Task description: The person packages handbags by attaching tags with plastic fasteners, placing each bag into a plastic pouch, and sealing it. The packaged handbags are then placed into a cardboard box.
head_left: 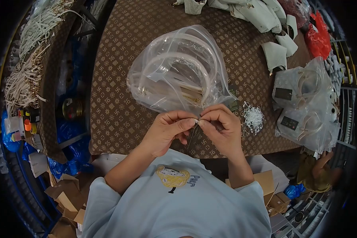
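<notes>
My left hand (171, 129) and my right hand (221, 126) meet near the table's front edge, thumb and forefinger of each closed in a pinch. Between the fingertips shows a small white tip of a tag string (196, 121), its thin line partly hidden. Just beyond my hands lies a clear plastic bag (154, 93) holding a pale handbag with two curved handles (174, 55). A dark hang tag (234, 104) sits at the bag's right corner. Right of my right hand is a tangled pile of white tag strings (254, 118).
Wrapped bags with black tags (289, 123) lie along the right edge of the brown patterned table (115, 71). Pale leather pieces (274, 55) and a red plastic bag (319, 37) are at the back right. Straps (25, 75) heap on the left. Another person's arm (323, 164) shows at right.
</notes>
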Demonstrator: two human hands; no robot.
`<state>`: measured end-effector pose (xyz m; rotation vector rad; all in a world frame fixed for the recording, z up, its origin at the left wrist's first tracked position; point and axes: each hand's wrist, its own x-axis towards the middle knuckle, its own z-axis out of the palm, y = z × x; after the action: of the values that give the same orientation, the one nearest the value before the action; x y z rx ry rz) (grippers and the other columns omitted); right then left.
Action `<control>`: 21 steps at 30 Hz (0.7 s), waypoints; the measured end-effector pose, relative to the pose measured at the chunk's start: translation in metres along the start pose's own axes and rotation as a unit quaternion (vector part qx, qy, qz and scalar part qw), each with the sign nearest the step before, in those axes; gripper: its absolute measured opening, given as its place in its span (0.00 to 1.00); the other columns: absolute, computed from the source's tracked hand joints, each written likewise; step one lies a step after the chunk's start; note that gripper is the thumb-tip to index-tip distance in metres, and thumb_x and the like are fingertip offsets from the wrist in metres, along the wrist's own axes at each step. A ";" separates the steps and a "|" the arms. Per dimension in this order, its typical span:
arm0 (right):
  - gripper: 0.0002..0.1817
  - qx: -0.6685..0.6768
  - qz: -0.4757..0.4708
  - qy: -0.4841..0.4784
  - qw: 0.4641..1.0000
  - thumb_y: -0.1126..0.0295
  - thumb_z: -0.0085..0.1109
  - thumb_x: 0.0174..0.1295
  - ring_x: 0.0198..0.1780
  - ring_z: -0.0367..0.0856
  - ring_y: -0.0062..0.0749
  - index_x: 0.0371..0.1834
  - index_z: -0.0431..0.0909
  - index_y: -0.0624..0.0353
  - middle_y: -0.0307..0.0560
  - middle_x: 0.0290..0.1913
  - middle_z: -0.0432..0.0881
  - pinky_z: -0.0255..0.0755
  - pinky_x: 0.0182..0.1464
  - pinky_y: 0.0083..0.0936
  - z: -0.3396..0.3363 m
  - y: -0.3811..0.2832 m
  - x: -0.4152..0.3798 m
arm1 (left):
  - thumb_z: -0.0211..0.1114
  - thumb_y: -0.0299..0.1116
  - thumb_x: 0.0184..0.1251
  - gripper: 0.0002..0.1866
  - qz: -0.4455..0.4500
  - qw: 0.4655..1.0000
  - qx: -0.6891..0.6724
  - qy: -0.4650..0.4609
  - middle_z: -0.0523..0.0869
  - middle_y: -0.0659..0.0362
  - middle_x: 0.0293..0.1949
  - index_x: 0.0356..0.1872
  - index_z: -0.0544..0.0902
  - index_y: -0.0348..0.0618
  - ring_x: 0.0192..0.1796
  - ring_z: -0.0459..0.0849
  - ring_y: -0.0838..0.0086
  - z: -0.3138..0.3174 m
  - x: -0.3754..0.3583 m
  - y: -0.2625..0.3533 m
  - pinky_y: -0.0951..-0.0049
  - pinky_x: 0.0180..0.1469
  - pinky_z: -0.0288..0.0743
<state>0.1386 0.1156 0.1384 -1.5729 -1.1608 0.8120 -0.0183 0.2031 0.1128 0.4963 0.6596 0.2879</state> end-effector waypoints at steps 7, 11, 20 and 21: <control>0.05 -0.025 -0.043 0.027 0.998 0.78 0.64 0.53 0.27 0.74 0.13 0.31 0.78 0.63 0.41 0.36 0.77 0.68 0.25 0.11 0.006 -0.001 -0.002 | 0.66 0.31 0.61 0.08 0.090 0.994 0.064 0.016 0.83 0.62 0.31 0.39 0.83 0.40 0.28 0.80 0.80 0.005 -0.002 -0.007 0.81 0.29 0.76; 0.07 0.105 0.025 -0.019 0.994 0.77 0.65 0.53 0.29 0.75 0.14 0.33 0.77 0.62 0.41 0.35 0.78 0.70 0.29 0.11 -0.004 0.009 0.002 | 0.66 0.32 0.61 0.09 0.083 0.993 0.085 -0.007 0.83 0.61 0.31 0.38 0.83 0.39 0.28 0.80 0.80 0.002 -0.001 -0.002 0.81 0.30 0.76; 0.13 0.120 0.077 -0.137 0.980 0.77 0.68 0.49 0.31 0.74 0.16 0.35 0.75 0.62 0.36 0.30 0.78 0.69 0.32 0.14 -0.028 0.002 0.009 | 0.63 0.36 0.64 0.11 0.026 0.997 0.007 -0.069 0.83 0.63 0.34 0.42 0.82 0.40 0.34 0.80 0.81 0.006 0.003 0.003 0.80 0.34 0.76; 0.13 0.034 0.015 -0.147 0.988 0.78 0.68 0.48 0.31 0.74 0.17 0.36 0.75 0.63 0.37 0.30 0.78 0.70 0.33 0.15 -0.030 0.005 0.009 | 0.62 0.32 0.62 0.10 0.197 0.954 0.225 -0.035 0.83 0.61 0.37 0.42 0.82 0.39 0.32 0.81 0.78 0.011 0.003 0.008 0.78 0.33 0.76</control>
<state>0.1695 0.1147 0.1431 -1.4506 -1.3055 1.1200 -0.0101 0.2070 0.1224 1.0770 0.5511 0.4978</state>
